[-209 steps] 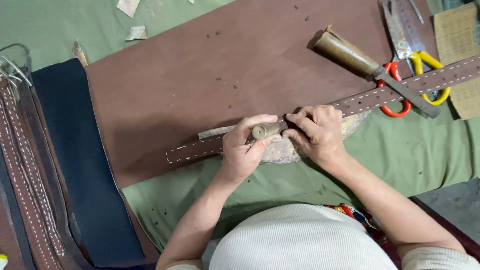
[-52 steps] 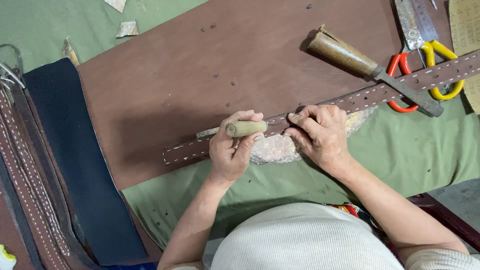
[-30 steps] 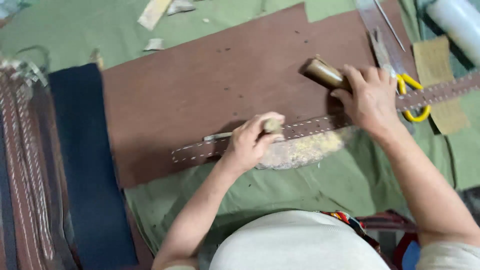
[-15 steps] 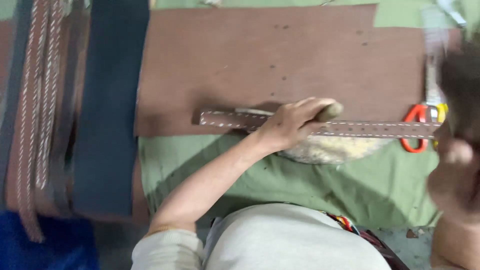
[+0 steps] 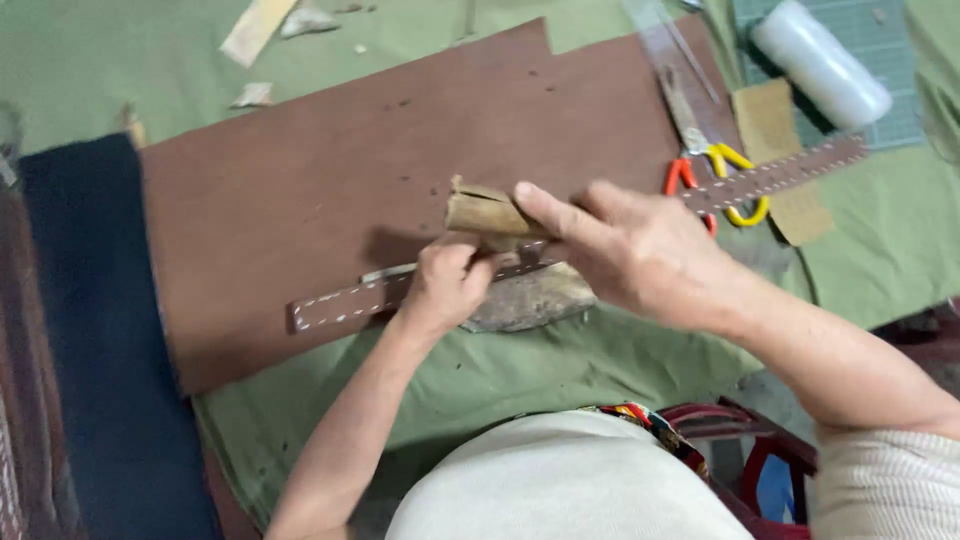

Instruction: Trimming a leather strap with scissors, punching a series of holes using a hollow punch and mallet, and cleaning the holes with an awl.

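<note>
Head view: a dark cloth point(image 5: 70, 330) lies far left beside the brown sheet point(image 5: 300, 200). On it, the left hand point(image 5: 445, 285) curls shut around a punch, steadying it on the stitched strap point(image 5: 345, 300) over a stone point(image 5: 530, 300), likely as backing. The right hand point(image 5: 630, 250) grips a mallet point(image 5: 485, 215) just above, fingers closed. Scissors point(image 5: 715, 180) lie right.

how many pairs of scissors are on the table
2: a red-handled pair and a yellow-handled pair, side by side on the brown sheet's right end, just beyond the right hand. The hand covers part of the red handles, so more could be hidden.
</note>
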